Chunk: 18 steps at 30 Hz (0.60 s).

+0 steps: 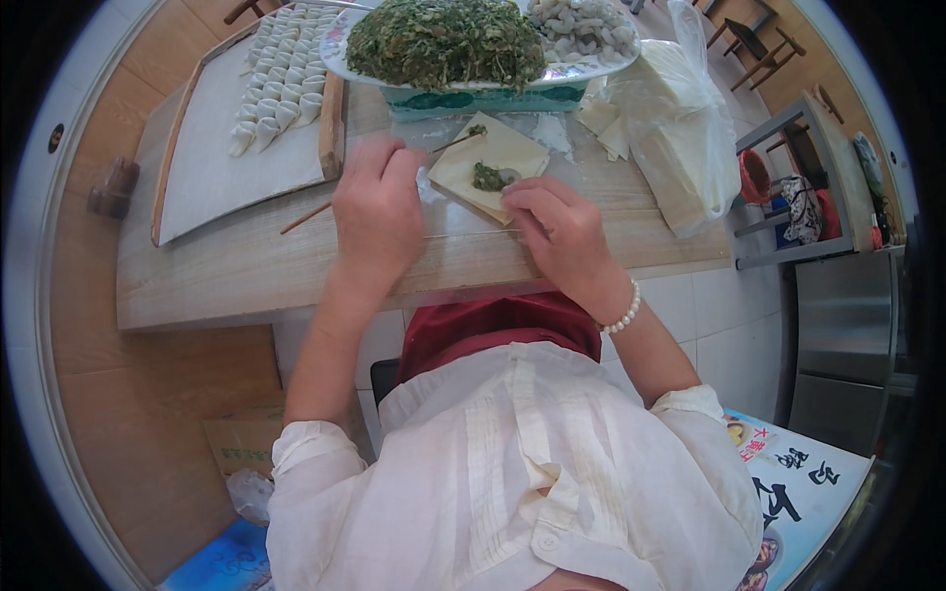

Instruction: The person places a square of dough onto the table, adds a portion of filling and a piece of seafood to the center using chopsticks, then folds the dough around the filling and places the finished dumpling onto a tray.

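My left hand (380, 199), its fingers blurred, is closed around a thin wooden stick (307, 219). Green filling clings to the stick's far tip, above a square dough wrapper (458, 173). On that wrapper sit a small lump of green filling (486, 177) and a peeled shrimp (508, 176) side by side. My right hand (558, 218) has its thumb and fingertips together at the wrapper's near right edge, close to the shrimp. Whether those fingers pinch the dough is hidden.
Rows of folded dumplings (277, 89) lie on a wood-rimmed tray (214, 155) at left. Ahead, a large plate (584, 72) of green filling (443, 41) and peeled shrimp (580, 29) rests on a green box (484, 100). Stacked wrappers in a plastic bag (687, 148) stand at right.
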Each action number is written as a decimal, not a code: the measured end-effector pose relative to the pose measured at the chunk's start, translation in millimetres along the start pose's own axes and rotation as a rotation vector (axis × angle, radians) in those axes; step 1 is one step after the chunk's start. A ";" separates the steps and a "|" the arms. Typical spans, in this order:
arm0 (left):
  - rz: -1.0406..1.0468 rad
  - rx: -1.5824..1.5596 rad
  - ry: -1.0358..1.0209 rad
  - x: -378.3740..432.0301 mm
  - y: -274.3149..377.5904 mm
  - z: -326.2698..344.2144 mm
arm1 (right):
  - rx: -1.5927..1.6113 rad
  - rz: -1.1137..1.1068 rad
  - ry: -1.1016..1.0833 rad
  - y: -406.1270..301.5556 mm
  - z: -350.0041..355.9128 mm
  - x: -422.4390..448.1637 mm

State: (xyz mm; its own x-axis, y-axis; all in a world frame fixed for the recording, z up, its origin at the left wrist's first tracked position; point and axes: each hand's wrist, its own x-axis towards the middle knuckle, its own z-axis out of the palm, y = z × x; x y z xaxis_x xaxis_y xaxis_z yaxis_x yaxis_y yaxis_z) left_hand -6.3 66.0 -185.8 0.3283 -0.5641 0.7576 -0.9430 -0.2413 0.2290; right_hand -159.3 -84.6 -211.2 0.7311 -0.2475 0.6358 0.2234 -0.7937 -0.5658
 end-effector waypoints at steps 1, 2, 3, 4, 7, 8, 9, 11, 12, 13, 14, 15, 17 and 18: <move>0.009 -0.011 0.006 4.0 0.5 -2.1 | 0.002 0.000 0.005 -0.6 0.4 -0.2; -0.002 -0.039 -0.006 5.6 1.5 -4.3 | 0.003 0.013 0.011 -0.5 1.4 -1.0; -0.014 -0.067 -0.020 5.7 3.3 -6.7 | 0.004 0.026 0.017 0.0 2.8 -2.3; -0.025 -0.095 -0.033 4.7 4.8 -8.1 | 0.004 0.040 0.023 0.3 3.8 -3.1; -0.151 -0.195 -0.112 -3.3 8.1 -8.1 | -0.033 0.043 0.038 -0.8 6.3 -3.5; -0.156 -0.209 -0.115 -4.6 7.5 -7.1 | -0.042 0.049 0.037 -0.9 6.9 -4.3; -0.159 -0.223 -0.116 -5.1 6.7 -5.9 | -0.054 0.054 0.037 -1.1 6.9 -4.7; -0.143 -0.241 -0.119 -4.6 4.5 -2.7 | -0.073 0.060 0.035 -0.3 7.3 -6.1; -0.122 -0.243 -0.120 -3.1 2.5 -0.7 | -0.081 0.060 0.035 1.0 8.0 -7.5; -0.101 -0.245 -0.121 -2.7 1.2 0.7 | -0.088 0.060 0.034 1.6 8.5 -8.3; -0.109 -0.224 -0.165 -5.5 -1.7 1.8 | -0.091 0.060 0.036 1.2 8.5 -8.4; -0.114 -0.203 -0.209 -8.7 -6.7 3.0 | -0.093 0.060 0.042 1.0 8.7 -8.0; -0.153 -0.186 -0.236 -10.5 -9.5 0.4 | -0.098 0.053 0.049 0.9 9.0 -7.0; -0.189 -0.191 -0.220 -11.6 -6.0 -4.9 | -0.100 0.050 0.050 0.8 9.1 -7.4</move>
State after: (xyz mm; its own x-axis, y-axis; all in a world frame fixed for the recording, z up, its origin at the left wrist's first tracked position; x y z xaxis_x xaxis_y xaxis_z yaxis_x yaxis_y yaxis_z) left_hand -4.7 77.9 -193.0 0.4826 -0.6853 0.5453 -0.8503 -0.2175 0.4792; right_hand -158.7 -78.3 -221.1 0.7061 -0.3134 0.6350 0.1202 -0.8307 -0.5436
